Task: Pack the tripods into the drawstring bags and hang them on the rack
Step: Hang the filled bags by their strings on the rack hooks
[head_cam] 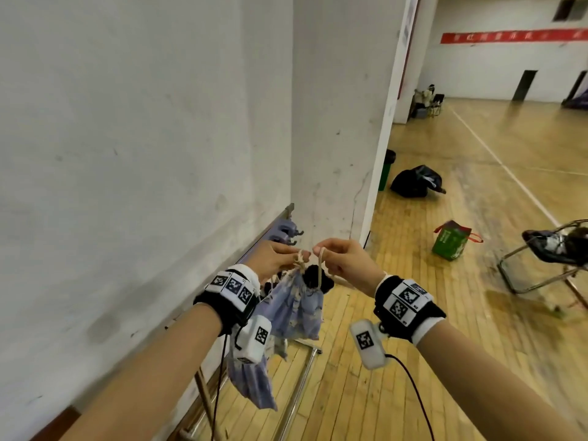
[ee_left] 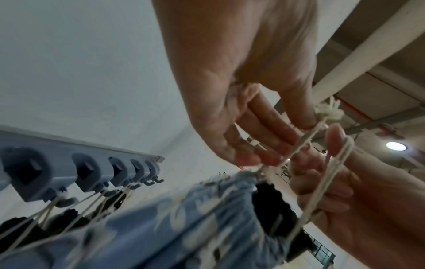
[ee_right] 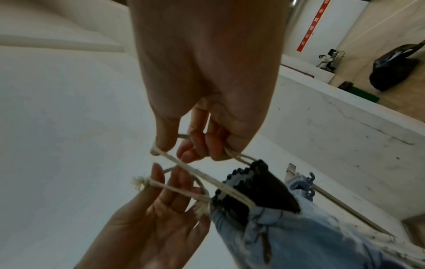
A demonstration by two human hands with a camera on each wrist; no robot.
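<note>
both hands [head_cam: 313, 259] pinch the cords [head_cam: 319, 265], drawstring bag [head_cam: 299, 308] hanging just below.

Near me on the wooden gym floor [head_cam: 477, 281], a green paper bag [head_cam: 450, 240] sits beyond a black bin sack [head_cam: 413, 183], near a metal folding chair [head_cam: 547, 259].

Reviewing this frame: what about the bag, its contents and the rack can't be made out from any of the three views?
- Tripod: only a black ribbed top pokes from the blue bag; the fabric hides the rest.
- Bag print: blurred in the left wrist view.
- Rack: the left hand and wrist camera cover most of it in the head view; the free hooks are small.
- Drawstring: its path under the right hand fingers is hidden.
- Bags already hung: cut off at the left wrist view's edge.
</note>
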